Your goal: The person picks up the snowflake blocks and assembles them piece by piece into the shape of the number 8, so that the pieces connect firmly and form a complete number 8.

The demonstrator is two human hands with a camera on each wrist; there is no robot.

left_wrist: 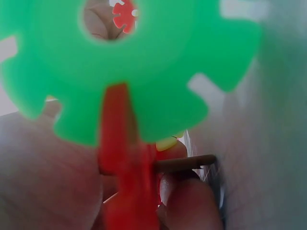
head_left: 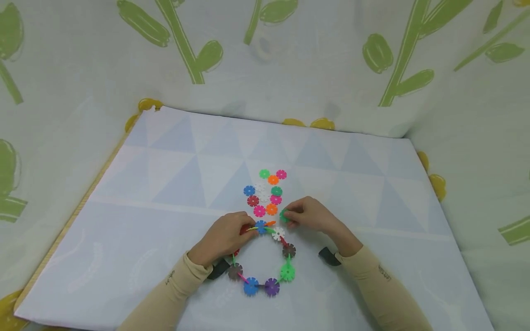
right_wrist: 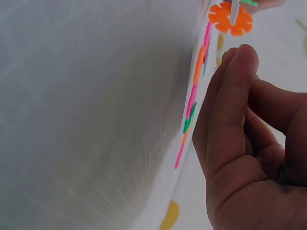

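Note:
A ring of interlocking snowflake discs in many colours lies on the cloth, with a purple disc [head_left: 272, 287] on its near side. My left hand [head_left: 227, 233] grips the ring at its upper left, beside a blue disc [head_left: 261, 226]. An orange disc [head_left: 270, 223] and a white disc [head_left: 279, 233] sit just right of that. My right hand [head_left: 310, 214] pinches a green disc [head_left: 283, 215] close above the white one; its fingers [right_wrist: 230, 110] hide that disc in the right wrist view. Close up in the left wrist view, a green disc [left_wrist: 158, 62] is slotted onto a red disc [left_wrist: 129, 191].
Loose discs lie flat beyond the ring, among them a pink disc [head_left: 281, 174] and a dark red disc [head_left: 253, 201]. A pale tablecloth [head_left: 124, 248] with blue triangles covers the table. Leaf-patterned fabric [head_left: 290, 69] hangs behind it.

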